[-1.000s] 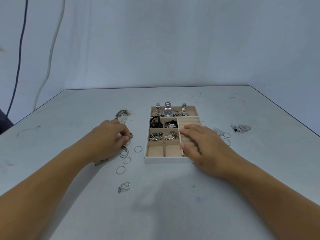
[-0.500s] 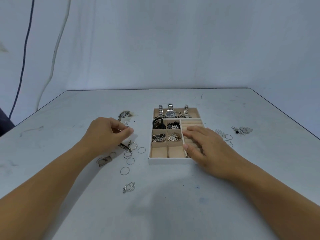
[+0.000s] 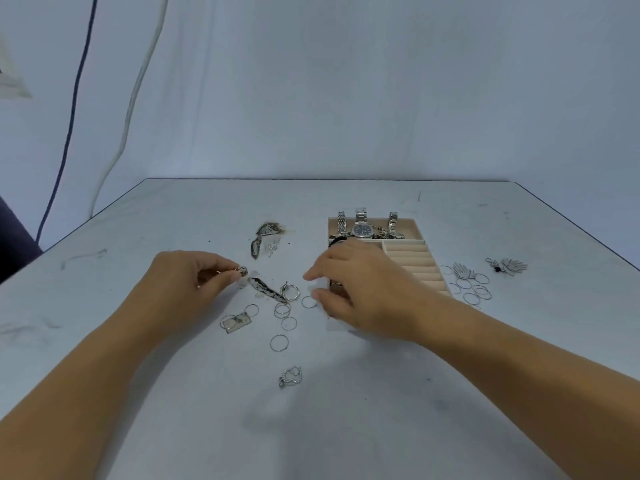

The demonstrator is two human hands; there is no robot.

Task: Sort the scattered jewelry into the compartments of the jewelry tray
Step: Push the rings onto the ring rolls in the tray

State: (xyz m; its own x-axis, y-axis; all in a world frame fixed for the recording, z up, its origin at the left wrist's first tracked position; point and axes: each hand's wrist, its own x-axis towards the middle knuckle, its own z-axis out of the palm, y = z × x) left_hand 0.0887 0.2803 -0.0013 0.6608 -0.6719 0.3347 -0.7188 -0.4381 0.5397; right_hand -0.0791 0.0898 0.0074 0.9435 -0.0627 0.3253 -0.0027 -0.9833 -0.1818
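Desk (image 3: 346,427), pale and scuffed: we see its far edge against the wall and its left and right edges slanting toward us. A broad plain stretch of desk lies nearest us, with a heart pendant (image 3: 291,376) on it. More plain surface runs along the far and left edges.

Tray (image 3: 414,265): right of centre, watches (image 3: 362,230) across the far compartment, ring rolls down the right side. The right hand (image 3: 363,292) hides most of the tray's left compartments.

Left hand (image 3: 183,282): left of the tray, well apart from it. Thumb and forefinger are pressed together on a small patterned piece (image 3: 242,270). A long patterned pendant (image 3: 266,289) lies just beside those fingertips; we cannot tell whether the two are joined.

Right hand: its fingers (image 3: 325,268) are loose and apart, reaching past the tray's left wall, holding nothing we can see. Thin rings (image 3: 282,310) lie on the desk between both hands, one just beside the right thumb.

Further rings (image 3: 472,289) and leaf pieces (image 3: 510,266): right of the tray, near its wall.
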